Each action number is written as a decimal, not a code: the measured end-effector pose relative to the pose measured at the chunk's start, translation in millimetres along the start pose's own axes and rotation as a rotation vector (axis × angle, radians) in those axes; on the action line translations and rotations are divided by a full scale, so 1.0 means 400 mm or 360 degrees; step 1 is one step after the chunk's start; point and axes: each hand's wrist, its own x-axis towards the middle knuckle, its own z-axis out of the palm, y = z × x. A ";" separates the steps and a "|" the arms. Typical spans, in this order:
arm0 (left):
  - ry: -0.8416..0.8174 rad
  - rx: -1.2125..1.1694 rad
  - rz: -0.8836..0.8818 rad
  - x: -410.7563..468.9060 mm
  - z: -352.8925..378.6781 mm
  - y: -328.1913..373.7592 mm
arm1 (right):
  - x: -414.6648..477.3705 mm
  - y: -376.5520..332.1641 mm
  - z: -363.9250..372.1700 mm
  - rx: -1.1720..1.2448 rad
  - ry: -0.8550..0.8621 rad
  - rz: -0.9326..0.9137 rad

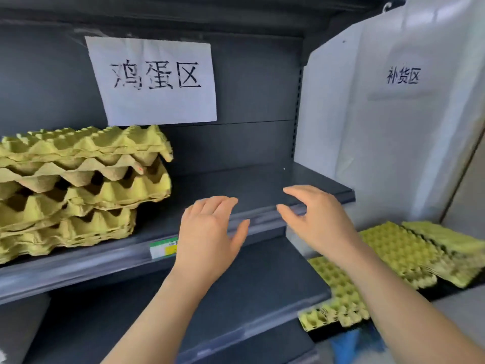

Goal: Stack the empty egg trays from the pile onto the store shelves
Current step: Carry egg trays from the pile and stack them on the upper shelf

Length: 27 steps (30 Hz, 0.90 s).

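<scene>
Both hands hang empty before the dark shelf, the left hand and right hand with fingers spread and relaxed. Stacked egg trays sit on its left end; the pile lies low to the right.

We see the stack on the left end of the shelf, with the sign on the back panel behind and above it. Our left hand and right hand are side by side, apart, before the shelf's front edge. The tag is on that edge, just left of the left hand. The lower shelf is beneath. The pile lies low at right, before the side panel.
</scene>
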 end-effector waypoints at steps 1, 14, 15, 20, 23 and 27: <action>-0.0045 -0.0036 0.0015 -0.001 0.040 0.043 | -0.019 0.052 -0.019 -0.0031 -0.0006 0.0045; -0.0562 -0.0320 0.0027 -0.022 0.599 0.591 | -0.236 0.754 -0.240 -0.0386 -0.0228 0.0351; -0.0596 -0.0332 0.0028 -0.021 0.640 0.619 | -0.246 0.803 -0.248 -0.0399 -0.0241 0.0401; -0.0804 -0.0390 -0.0007 0.000 0.852 0.729 | -0.262 1.038 -0.269 -0.0454 -0.0325 0.0650; -0.0889 -0.0409 -0.0023 0.032 0.985 0.783 | -0.243 1.180 -0.266 -0.0494 -0.0329 0.0749; -0.1001 -0.0420 -0.0045 0.101 1.181 0.839 | -0.184 1.380 -0.253 -0.0549 -0.0354 0.0878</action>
